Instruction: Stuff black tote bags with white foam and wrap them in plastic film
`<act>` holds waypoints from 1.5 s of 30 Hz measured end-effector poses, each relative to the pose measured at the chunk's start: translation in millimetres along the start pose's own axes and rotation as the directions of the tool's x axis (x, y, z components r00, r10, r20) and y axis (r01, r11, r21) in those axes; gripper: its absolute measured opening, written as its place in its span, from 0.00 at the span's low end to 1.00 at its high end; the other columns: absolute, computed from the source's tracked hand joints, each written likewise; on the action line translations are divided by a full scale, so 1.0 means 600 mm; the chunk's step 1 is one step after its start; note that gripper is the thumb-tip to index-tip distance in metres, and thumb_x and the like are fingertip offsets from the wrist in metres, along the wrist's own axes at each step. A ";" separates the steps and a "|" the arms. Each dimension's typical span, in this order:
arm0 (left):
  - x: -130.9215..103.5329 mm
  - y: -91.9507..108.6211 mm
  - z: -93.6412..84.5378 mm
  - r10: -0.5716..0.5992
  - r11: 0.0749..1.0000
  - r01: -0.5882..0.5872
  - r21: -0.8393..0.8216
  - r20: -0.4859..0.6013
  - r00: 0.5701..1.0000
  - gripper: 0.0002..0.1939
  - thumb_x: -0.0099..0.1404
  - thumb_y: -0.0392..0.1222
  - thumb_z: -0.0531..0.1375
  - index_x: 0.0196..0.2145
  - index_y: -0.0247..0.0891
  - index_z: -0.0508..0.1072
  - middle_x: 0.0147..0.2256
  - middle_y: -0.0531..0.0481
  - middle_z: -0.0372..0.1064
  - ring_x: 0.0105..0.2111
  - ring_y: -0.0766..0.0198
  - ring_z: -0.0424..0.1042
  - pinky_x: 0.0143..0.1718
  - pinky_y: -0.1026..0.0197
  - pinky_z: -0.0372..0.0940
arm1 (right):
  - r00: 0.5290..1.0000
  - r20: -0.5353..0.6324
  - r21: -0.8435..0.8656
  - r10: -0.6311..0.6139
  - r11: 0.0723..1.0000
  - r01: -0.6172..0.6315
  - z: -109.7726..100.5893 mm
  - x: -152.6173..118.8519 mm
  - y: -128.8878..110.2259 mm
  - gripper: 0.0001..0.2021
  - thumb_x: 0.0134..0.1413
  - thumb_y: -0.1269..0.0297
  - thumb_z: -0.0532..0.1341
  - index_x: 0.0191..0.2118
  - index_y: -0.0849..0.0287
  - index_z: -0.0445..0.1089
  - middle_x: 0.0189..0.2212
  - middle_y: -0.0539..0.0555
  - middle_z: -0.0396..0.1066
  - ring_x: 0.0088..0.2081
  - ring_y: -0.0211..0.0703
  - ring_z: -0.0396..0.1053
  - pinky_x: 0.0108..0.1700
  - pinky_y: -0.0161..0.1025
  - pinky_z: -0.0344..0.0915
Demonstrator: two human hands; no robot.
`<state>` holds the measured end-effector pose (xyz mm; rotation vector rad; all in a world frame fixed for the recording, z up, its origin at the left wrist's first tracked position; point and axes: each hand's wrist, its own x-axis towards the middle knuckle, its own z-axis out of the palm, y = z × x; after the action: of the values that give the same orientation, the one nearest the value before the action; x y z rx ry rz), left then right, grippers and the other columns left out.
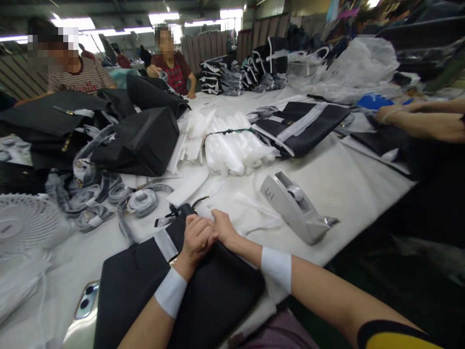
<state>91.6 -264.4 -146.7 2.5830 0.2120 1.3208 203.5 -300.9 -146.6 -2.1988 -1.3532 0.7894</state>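
Both hands meet at the top edge of the black bag (203,291).

The left hand (196,240) and right hand (222,227) touch, fingers curled tight on the bag's upper end; the bag runs from there back toward the person across the table (348,184).

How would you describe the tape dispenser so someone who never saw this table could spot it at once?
Start at the white table and find the person's two hands, the left hand and right hand, pressed together on a black bag. Just right of them, near the table's edge, sits the tape dispenser. It is the only pale grey wedge-shaped thing, with a handwritten mark on its side.
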 end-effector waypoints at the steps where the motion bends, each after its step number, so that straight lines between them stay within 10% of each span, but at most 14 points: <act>1: 0.000 -0.003 0.002 -0.030 0.999 0.030 0.012 0.040 0.999 0.19 0.72 0.45 0.48 0.24 0.40 0.62 0.25 0.51 0.63 0.28 0.61 0.59 0.37 0.53 0.55 | 1.000 0.021 0.012 -0.016 1.000 0.016 -0.003 0.003 0.000 0.09 0.60 0.67 0.54 0.38 0.65 0.71 0.37 0.59 0.74 0.37 0.43 0.68 0.38 0.36 0.59; 7: 0.001 -0.015 0.012 -0.145 0.989 0.127 0.077 0.313 0.939 0.20 0.74 0.48 0.41 0.30 0.39 0.66 0.32 0.48 0.68 0.34 0.60 0.65 0.42 0.54 0.55 | 0.976 0.152 0.058 -0.157 0.987 0.150 -0.084 -0.040 0.020 0.04 0.50 0.69 0.60 0.30 0.60 0.73 0.28 0.50 0.74 0.30 0.39 0.67 0.32 0.32 0.57; 13: -0.004 -0.018 0.014 -0.136 0.985 0.097 0.142 0.298 0.945 0.22 0.73 0.52 0.43 0.25 0.40 0.63 0.25 0.52 0.60 0.28 0.60 0.60 0.37 0.55 0.54 | 0.960 0.231 -0.055 -0.157 0.983 0.174 -0.168 -0.167 0.059 0.08 0.51 0.65 0.61 0.23 0.58 0.72 0.19 0.50 0.70 0.24 0.39 0.63 0.29 0.35 0.50; 22: -0.003 -0.013 0.008 -0.150 0.984 0.130 0.122 0.174 0.973 0.23 0.73 0.52 0.45 0.24 0.40 0.63 0.24 0.51 0.62 0.28 0.60 0.61 0.38 0.55 0.54 | 0.996 0.084 0.200 -0.042 0.980 0.025 -0.071 -0.153 0.070 0.14 0.50 0.66 0.57 0.16 0.61 0.64 0.13 0.45 0.55 0.20 0.33 0.52 0.25 0.34 0.45; 26: 0.006 -0.007 0.007 -0.096 0.993 0.116 -0.032 0.367 0.925 0.19 0.73 0.52 0.46 0.36 0.41 0.70 0.39 0.47 0.73 0.43 0.58 0.67 0.45 0.53 0.53 | 0.952 0.287 0.390 -0.104 0.921 -0.016 -0.081 -0.162 0.088 0.16 0.54 0.56 0.55 0.22 0.60 0.67 0.17 0.45 0.58 0.21 0.34 0.56 0.24 0.32 0.50; 30: 0.015 -0.002 0.011 -0.101 0.992 0.122 -0.007 0.522 0.847 0.18 0.73 0.48 0.47 0.31 0.41 0.71 0.32 0.51 0.70 0.40 0.60 0.66 0.45 0.54 0.53 | 0.890 0.433 0.440 -0.142 0.895 -0.072 -0.114 -0.197 0.096 0.20 0.59 0.48 0.51 0.29 0.59 0.68 0.20 0.46 0.60 0.24 0.36 0.60 0.27 0.32 0.57; 34: 0.014 -0.001 0.019 -0.128 0.992 0.113 0.062 0.511 0.850 0.18 0.72 0.48 0.50 0.28 0.41 0.70 0.29 0.52 0.67 0.38 0.60 0.65 0.44 0.54 0.53 | 0.987 0.145 0.006 -0.075 0.997 0.075 -0.082 -0.238 0.082 0.15 0.62 0.53 0.53 0.39 0.59 0.70 0.24 0.51 0.67 0.27 0.42 0.63 0.32 0.37 0.57; 38: 0.011 0.000 0.030 -0.137 0.990 0.106 0.091 0.498 0.856 0.21 0.73 0.48 0.50 0.25 0.41 0.71 0.28 0.51 0.66 0.37 0.60 0.64 0.43 0.54 0.53 | 0.980 -0.062 -0.393 -0.191 0.907 0.152 -0.038 -0.249 0.076 0.18 0.66 0.61 0.48 0.34 0.62 0.71 0.29 0.62 0.70 0.36 0.50 0.66 0.41 0.44 0.58; 41: 0.011 -0.001 0.038 -0.163 0.987 0.132 0.097 0.521 0.838 0.22 0.73 0.48 0.49 0.24 0.40 0.72 0.27 0.50 0.66 0.35 0.59 0.63 0.41 0.54 0.53 | 0.990 -0.053 -0.328 -0.134 0.938 0.109 -0.072 -0.226 0.076 0.21 0.66 0.58 0.46 0.31 0.60 0.72 0.29 0.61 0.72 0.36 0.50 0.68 0.42 0.44 0.60; 45: 0.009 -0.004 0.043 -0.183 0.983 0.154 0.100 0.520 0.834 0.24 0.73 0.49 0.48 0.24 0.40 0.72 0.26 0.50 0.65 0.34 0.59 0.63 0.40 0.54 0.53 | 0.974 -0.228 0.186 -0.016 0.981 0.059 -0.144 -0.185 0.049 0.28 0.66 0.48 0.43 0.28 0.59 0.72 0.26 0.56 0.73 0.30 0.44 0.70 0.36 0.39 0.64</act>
<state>115.9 -264.6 -157.8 2.7762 0.3665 0.5120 240.4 -419.2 -74.5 -2.0359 -1.1534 0.6072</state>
